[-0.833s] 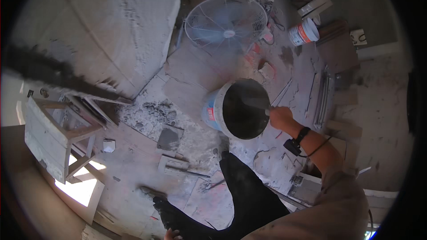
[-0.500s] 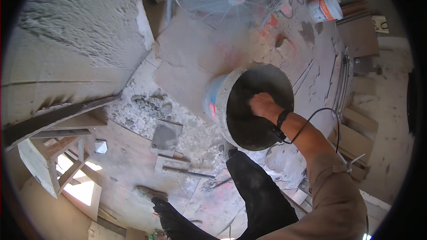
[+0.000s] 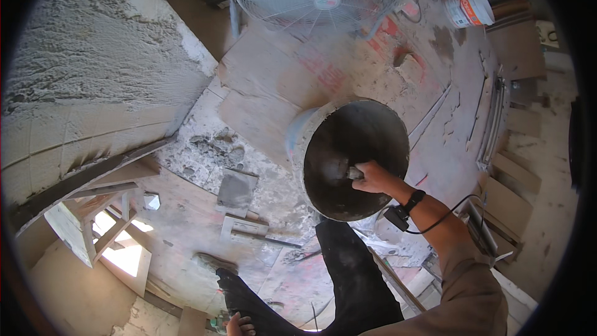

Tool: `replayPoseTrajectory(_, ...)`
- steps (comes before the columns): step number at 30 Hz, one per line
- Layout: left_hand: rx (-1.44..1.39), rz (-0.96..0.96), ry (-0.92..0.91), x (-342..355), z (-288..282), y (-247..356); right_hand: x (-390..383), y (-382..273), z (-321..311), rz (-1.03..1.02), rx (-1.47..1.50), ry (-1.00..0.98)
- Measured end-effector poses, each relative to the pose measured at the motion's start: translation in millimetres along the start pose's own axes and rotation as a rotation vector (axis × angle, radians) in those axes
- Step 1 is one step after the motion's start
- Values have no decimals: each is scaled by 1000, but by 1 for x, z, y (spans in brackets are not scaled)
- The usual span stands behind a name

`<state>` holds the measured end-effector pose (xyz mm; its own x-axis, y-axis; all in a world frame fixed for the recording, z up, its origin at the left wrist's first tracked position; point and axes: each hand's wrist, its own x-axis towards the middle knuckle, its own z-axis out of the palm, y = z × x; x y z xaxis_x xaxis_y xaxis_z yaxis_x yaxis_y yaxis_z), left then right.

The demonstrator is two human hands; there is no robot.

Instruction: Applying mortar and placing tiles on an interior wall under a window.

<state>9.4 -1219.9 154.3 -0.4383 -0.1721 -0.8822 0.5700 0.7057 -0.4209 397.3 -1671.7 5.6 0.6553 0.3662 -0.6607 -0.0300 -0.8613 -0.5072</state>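
Compared with the frame half a second ago, the right hand has drawn back from deep inside the bucket toward its near right rim, and the short-handled tool it grips now shows. The left hand, barely visible then, has come further into view at the lower edge.

The step in hand looks like working the tool through whatever lies in the bucket, either scooping or stirring; the dim, hazy inside does not let me tell which. The next move seems to call for a firm hold and a wrist angle that keeps the blade clear of the rim.

The right hand is closed around the grey handle, with the blade end inside the bucket. The left hand hangs beside the dark trouser leg, fingers loosely curled; whether it holds anything I cannot tell.

The bucket stands on the floor, well in from the edge along the plastered wall and nearer than the fan.
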Motion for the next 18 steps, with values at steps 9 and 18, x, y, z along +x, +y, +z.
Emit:
replayPoseTrajectory(9, 32, 39, 57, -7, -40, -2, -81, -61, -24, 24, 88, 337)
replayPoseTrajectory(18, -162, 97, -292, 26, -148, -13, -150, -256, 27, -156, -92, 143)
